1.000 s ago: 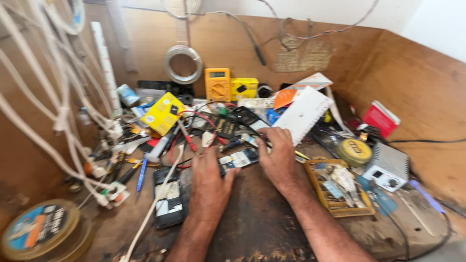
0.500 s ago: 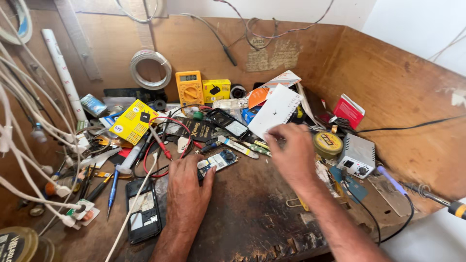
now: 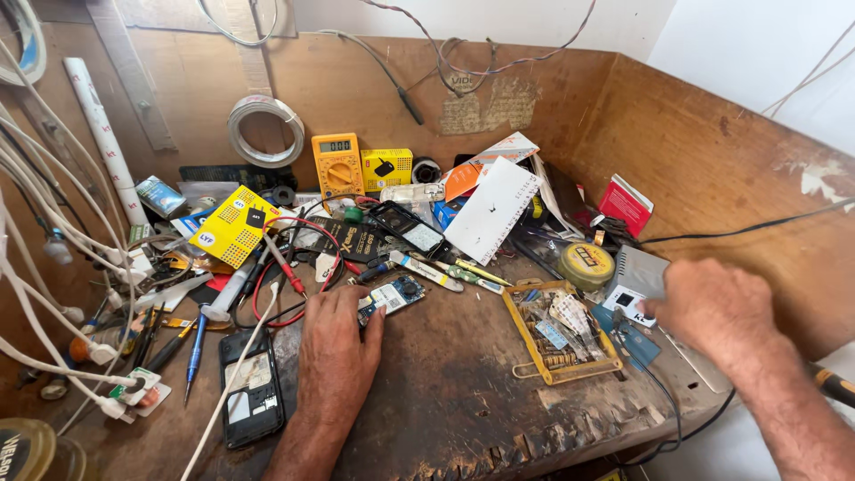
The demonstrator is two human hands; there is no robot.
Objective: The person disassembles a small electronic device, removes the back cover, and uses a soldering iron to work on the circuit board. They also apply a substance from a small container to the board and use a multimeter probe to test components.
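Note:
My left hand [image 3: 336, 349] lies flat on the worn wooden bench, its fingertips pressing on a small phone circuit board [image 3: 392, 297]. My right hand [image 3: 717, 309] is off to the right, fingers curled, over the bench's right edge beside a small grey box [image 3: 638, 281]. Whether it holds anything is hidden by its back. An orange-handled tool [image 3: 834, 384] pokes out behind the right wrist.
An open phone body [image 3: 250, 386] lies left of my left arm. A yellow wire tray of small parts [image 3: 557, 334] sits between my hands. A yellow multimeter [image 3: 337, 164], red probe leads [image 3: 285, 265], a solder tin [image 3: 585, 263], screwdrivers and white cables crowd the back and left.
My right hand has left the circuit board and swung far right to the bench edge. My left hand stays on the board. The view has shifted to the right.

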